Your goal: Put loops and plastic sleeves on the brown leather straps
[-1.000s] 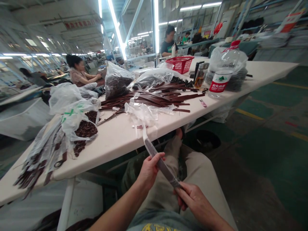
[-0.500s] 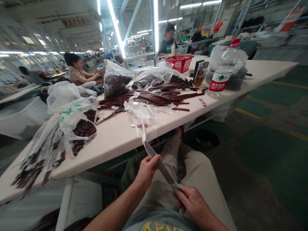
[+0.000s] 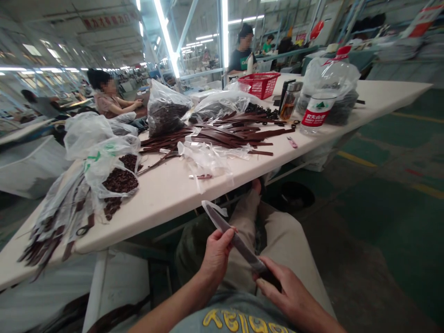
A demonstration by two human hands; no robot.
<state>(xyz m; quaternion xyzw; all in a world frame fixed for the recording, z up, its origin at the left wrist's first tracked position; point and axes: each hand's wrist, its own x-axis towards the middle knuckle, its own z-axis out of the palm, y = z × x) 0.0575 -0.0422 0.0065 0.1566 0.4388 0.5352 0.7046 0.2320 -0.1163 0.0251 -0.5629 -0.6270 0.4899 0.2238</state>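
Above my lap, a dark brown strap [image 3: 247, 251] slants between my two hands, with thin whitish film on it. My left hand [image 3: 217, 254] pinches the strap partway along, thumb on top. A loose tail of white film [image 3: 215, 209] curls at the strap's far end, near the table edge. My right hand [image 3: 285, 284] is closed round the strap's nearer part, and its fingers hide that end. On the table ahead lie a heap of brown straps [image 3: 208, 136], crumpled white film [image 3: 204, 159] and a small pair of thread snips [image 3: 200, 176].
The white table [image 3: 163, 194] crosses in front of my knees. Left on it are film-wrapped straps [image 3: 55, 217] and a bag of small brown pieces [image 3: 120, 180]. Farther back stand a red basket [image 3: 263, 85], a drink flask [image 3: 290, 101] and a large water bottle [image 3: 317, 113]. Co-workers sit beyond.
The film tail has come away from the crumpled film on the table and now curls back over the strap's tip. Both hands still hold the strap, slightly shifted.
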